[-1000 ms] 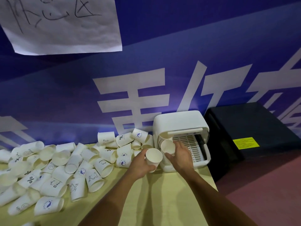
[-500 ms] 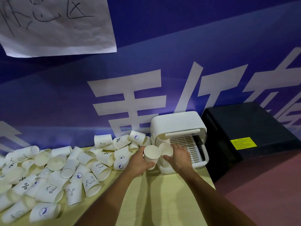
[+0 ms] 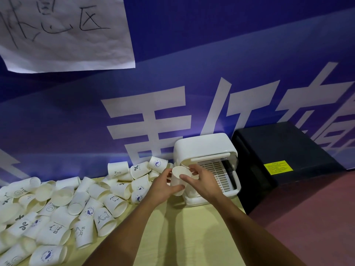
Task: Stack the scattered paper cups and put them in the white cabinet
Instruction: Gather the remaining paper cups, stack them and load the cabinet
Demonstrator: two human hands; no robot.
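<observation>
Both hands close on one paper cup (image 3: 176, 180): my left hand (image 3: 163, 187) wraps its lower wall and my right hand (image 3: 203, 181) pinches it near the rim, steadying it for nesting, I judge. Its mouth points up, its long axis near upright, leaning slightly. It hangs just in front of the white cabinet (image 3: 203, 144), at the left edge of the open front. Left of the cabinet, loose cups (image 3: 63, 204) lie tumbled on the table (image 3: 182, 227).
</observation>
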